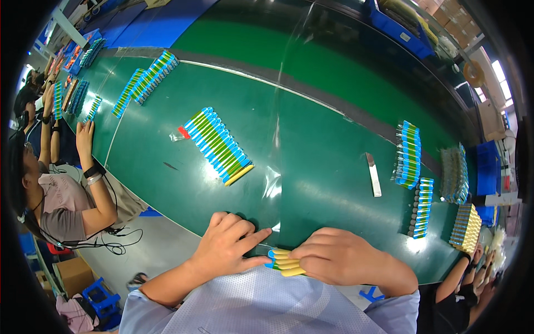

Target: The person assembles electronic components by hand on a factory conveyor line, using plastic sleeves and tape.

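My right hand (339, 255) is closed round a small bunch of slim yellow handles (287, 261) with blue and green ends, at the table's near edge. On the bunch's left is my left hand (231, 245), its thumb and index finger spread apart and the other fingers curled. That thumb's tip is close to the blue ends; whether it touches them I cannot tell. Ahead lies a slanting row of blue-and-green handles (217, 143) side by side, a yellow one at its near end. A red-tipped clear wrapper (182, 133) lies by the row's far left end.
A knife-like blade with a pale wrapped handle (374, 175) lies to the right. More handle rows (409, 153) stand beyond it, and others (147, 78) at the far left. A co-worker (72, 200) sits on the left. Blue bins (400, 28) line the back.
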Motion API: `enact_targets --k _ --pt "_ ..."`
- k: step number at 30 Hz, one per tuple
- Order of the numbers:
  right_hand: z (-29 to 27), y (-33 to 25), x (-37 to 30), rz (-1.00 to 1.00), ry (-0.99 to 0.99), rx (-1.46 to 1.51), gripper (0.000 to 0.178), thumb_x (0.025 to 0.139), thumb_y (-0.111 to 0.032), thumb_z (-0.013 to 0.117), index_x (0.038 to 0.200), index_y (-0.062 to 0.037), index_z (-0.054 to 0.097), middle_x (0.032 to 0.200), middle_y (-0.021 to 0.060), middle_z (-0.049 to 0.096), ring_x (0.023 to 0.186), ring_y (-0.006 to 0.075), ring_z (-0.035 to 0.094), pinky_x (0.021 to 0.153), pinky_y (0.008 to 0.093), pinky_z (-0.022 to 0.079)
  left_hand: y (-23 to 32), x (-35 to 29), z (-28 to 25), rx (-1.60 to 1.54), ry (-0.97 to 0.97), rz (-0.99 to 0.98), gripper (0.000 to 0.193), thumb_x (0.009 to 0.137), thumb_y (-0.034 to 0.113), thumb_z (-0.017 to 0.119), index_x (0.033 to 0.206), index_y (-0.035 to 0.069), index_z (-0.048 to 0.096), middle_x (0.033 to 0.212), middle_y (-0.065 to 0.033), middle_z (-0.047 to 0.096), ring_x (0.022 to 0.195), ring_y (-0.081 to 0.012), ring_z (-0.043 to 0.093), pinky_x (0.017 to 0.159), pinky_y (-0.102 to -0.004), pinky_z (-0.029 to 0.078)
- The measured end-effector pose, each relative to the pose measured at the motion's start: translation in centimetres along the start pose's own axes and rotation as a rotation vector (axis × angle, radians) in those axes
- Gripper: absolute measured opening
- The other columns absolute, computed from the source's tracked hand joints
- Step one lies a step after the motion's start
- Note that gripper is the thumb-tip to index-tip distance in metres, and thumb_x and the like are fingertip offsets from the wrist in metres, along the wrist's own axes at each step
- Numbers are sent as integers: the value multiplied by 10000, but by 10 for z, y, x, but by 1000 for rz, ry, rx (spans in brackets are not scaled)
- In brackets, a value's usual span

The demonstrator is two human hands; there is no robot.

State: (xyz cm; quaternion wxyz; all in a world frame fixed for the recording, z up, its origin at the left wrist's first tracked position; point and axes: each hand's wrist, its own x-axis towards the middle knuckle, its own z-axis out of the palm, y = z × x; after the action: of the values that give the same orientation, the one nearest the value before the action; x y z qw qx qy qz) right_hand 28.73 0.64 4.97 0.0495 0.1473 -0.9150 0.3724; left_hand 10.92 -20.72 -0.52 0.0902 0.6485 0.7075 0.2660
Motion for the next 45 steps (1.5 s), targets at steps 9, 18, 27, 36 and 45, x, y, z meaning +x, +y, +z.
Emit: enact_targets --k 9,18,27,36,45 --pt "24 10 -3 60 110 346 206 831 -125 791 957 -65 639 983 43 712 834 262 697 723 376 560 13 -17 9 44 -10 -13 493 744 540 779 1105 204 756 931 9 550 893 -203 509 842 -422 348" --pt "19 25 10 300 90 394 191 908 -247 750 874 -87 653 746 72 648 674 264 635 618 394 489 2 -33 28 176 115 89 517 739 611 772 1067 212 760 889 22 520 825 -187 498 793 -415 337" --pt "19 42 38 231 -9 -391 226 812 -284 780 826 -98 653 870 43 530 891 230 514 803 365 385 5 -36 28 130 139 64 605 702 625 812 1122 194 753 840 29 472 764 -176 470 780 -404 338" --pt "7 49 34 340 64 -447 423 773 -379 813 996 -68 633 976 103 520 943 273 500 830 398 384 11 -28 20 111 140 17 644 694 576 827 1190 174 742 848 40 491 792 -160 481 785 -390 340" --pt "34 -7 26 175 51 -426 592 814 -473 767 1154 -12 619 1196 151 582 1140 307 540 990 438 407 11 -15 9 56 12 -6 678 686 563 819 1199 133 710 928 2 546 899 -202 525 859 -425 355"
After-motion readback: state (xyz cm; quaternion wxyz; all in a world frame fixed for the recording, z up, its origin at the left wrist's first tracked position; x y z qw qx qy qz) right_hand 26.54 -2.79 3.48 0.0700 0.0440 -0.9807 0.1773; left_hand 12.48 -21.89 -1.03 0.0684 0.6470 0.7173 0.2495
